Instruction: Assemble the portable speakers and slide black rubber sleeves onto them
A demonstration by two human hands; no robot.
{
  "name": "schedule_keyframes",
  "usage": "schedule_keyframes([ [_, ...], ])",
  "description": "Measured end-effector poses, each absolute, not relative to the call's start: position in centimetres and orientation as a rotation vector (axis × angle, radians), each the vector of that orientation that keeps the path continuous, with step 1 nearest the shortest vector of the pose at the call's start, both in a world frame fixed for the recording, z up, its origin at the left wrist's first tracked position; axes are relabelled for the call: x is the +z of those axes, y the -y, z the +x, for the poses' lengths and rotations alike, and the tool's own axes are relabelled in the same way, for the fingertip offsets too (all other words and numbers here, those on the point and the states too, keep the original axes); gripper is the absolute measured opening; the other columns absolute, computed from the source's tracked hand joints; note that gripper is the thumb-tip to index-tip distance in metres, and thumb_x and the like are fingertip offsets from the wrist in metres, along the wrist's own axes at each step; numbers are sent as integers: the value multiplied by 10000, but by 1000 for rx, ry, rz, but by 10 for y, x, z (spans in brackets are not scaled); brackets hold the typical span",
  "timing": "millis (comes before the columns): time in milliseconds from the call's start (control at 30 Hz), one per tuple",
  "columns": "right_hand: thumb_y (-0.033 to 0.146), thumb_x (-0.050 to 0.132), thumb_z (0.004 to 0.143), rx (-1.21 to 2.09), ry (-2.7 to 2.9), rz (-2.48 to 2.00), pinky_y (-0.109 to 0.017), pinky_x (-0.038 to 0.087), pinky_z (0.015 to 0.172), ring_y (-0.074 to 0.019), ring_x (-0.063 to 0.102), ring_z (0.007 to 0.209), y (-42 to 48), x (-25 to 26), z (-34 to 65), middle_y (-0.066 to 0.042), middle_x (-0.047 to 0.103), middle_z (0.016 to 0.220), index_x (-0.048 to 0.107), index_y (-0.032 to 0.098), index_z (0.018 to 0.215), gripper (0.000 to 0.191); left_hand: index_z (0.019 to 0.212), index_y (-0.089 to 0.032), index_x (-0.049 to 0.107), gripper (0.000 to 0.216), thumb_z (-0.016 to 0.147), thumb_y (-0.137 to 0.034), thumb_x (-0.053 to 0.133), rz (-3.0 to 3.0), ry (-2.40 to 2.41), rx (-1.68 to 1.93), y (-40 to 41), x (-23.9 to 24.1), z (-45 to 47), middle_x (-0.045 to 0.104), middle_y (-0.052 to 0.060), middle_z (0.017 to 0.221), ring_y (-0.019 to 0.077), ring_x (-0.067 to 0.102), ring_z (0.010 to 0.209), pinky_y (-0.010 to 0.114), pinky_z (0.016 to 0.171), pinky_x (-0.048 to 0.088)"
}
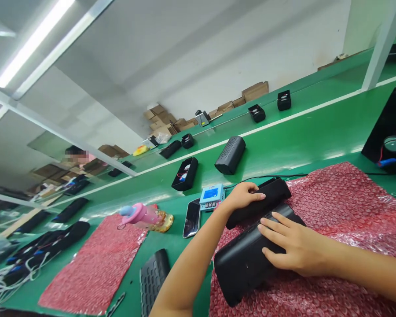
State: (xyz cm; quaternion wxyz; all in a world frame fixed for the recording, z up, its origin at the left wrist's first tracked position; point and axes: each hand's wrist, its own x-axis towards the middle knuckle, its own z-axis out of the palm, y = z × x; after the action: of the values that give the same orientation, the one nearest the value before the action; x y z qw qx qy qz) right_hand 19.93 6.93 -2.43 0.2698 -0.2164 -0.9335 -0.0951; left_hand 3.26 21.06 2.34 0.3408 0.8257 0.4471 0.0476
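1. Closest to the camera is the big black shell. It's a long, rounded, matte plastic housing lying on the pink bubble wrap, down at about 6 o'clock in the view.
2. The right hand lies flat on top of it with the fingers spread and straight. It's pressing down, not wrapped around anything.
3. The left hand is curled over the narrow black part, fingers hooked on its top edge in a proper grip. That part sits at 12 o'clock from the shell and touches it along the long edge.
4. My read is that this is a fitting step, with the two black pieces being brought together edge to edge. I can't tell if they're seated, because the seam is hidden under the hands.
5. What it calls for, I'd say, is keeping the long edges lined up and pressing evenly. The smooth plastic could skate on the squishy wrap.
6. Around it on the green desk:
   - a small blue box with buttons at 10 o'clock from the left hand
   - a glossy phone just beside the box
   - a pink bottle lying on its side at 9 o'clock
   - a perforated grille piece at 8 o'clock
7. A finished-looking ribbed speaker lies further up at 12 o'clock, well apart.
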Motion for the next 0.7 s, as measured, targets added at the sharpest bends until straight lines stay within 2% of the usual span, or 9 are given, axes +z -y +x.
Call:
schedule_keyframes([
  [433, 201, 493, 837, -188, 2467, -642, -539, 392, 952, -333, 459, 1185, -69, -28, 196, -206, 529, 1226, 577, 148, 1071, 254, 629, -164, 573, 341, 662, -501, 617, 2109, -1141, 197, -208, 22, 33, 467, -48, 577, 117, 425, 591, 247, 564, 315],
  [600, 170, 474, 823, -217, 2399, -623, -524, 373, 984, -327, 449, 1195, -66, -33, 196, -199, 547, 1206, 608, 103, 923, 180, 646, -167, 579, 351, 662, -515, 615, 2127, -1147, 184, -204, 21, 33, 474, -45, 584, 123, 428, 599, 252, 571, 310],
  [700, 177, 482, 813, -226, 2390, -622, -529, 356, 991, -330, 437, 1203, -65, -34, 198, -201, 543, 1211, 613, 101, 921, 186, 653, -165, 586, 356, 666, -520, 614, 2136, -1147, 172, -204, 19, 33, 490, -40, 599, 127, 438, 609, 252, 569, 312],
])
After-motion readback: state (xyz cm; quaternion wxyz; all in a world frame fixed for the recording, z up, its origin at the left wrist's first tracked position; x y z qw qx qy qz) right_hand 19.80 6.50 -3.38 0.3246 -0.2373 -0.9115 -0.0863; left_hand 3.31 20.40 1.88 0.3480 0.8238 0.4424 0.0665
